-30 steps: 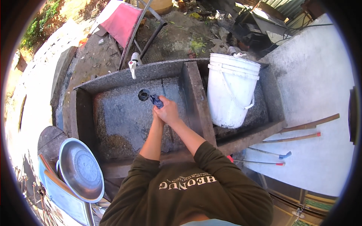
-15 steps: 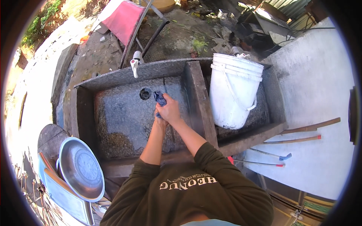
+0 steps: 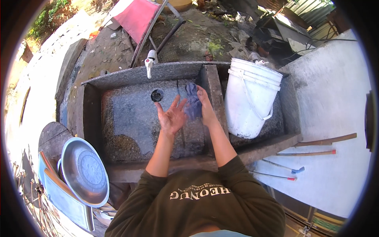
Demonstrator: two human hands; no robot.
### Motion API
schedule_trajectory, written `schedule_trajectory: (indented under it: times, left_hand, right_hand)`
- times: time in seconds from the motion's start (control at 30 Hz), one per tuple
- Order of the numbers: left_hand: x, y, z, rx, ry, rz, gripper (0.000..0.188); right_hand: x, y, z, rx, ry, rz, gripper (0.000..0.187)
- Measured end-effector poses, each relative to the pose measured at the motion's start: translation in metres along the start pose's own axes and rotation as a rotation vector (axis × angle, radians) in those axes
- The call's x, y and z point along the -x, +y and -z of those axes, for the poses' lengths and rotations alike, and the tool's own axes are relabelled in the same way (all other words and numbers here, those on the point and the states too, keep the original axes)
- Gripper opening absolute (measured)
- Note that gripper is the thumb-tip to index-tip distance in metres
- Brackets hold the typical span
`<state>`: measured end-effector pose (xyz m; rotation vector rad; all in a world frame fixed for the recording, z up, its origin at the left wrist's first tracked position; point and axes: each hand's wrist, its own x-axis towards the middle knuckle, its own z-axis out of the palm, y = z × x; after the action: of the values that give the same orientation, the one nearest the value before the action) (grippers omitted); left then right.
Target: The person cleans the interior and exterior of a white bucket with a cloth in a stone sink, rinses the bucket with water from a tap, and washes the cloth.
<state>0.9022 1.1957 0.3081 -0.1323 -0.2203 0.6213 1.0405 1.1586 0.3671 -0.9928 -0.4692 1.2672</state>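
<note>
My right hand [image 3: 204,103] grips a wet bluish-grey cloth [image 3: 192,102], which hangs from it over the right part of the stone sink basin [image 3: 130,138]. Beside the cloth, my left hand [image 3: 172,118] is turned palm up with its fingers spread, holding nothing. The cloth looks loosened and slightly blurred. Just beyond my left fingertips lies the round drain hole [image 3: 156,95] in the basin floor. A white tap [image 3: 149,66] juts over the basin's far wall.
A white bucket [image 3: 252,98] stands in the right-hand basin, past the stone divider [image 3: 216,102]. A metal bowl [image 3: 85,172] leans at the lower left near a board. Several long-handled tools [image 3: 312,153] lie to the right. Behind the sink is a red folding chair [image 3: 138,17].
My hands were together wringing the bunched cloth near the drain. They have come apart; the cloth has opened out and moved right with my right hand, while my left hand let go.
</note>
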Motion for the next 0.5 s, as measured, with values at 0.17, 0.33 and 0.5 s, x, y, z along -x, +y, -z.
schedule_trajectory:
  times: [0.17, 0.33, 0.5]
  left_hand:
    - [-0.011, -0.001, 0.002, -0.474, 0.641, -0.19, 0.099]
    - [-0.007, -0.015, -0.03, -0.547, 0.744, -0.103, 0.092]
    - [-0.006, 0.044, 0.029, -0.481, 0.911, -0.306, 0.115]
  right_hand:
    - [0.036, 0.051, -0.04, 1.021, 0.129, 0.578, 0.02]
    - [-0.003, 0.049, -0.02, 1.176, 0.257, 0.436, 0.019]
    - [0.039, 0.07, -0.038, 1.078, 0.047, 0.317, 0.029]
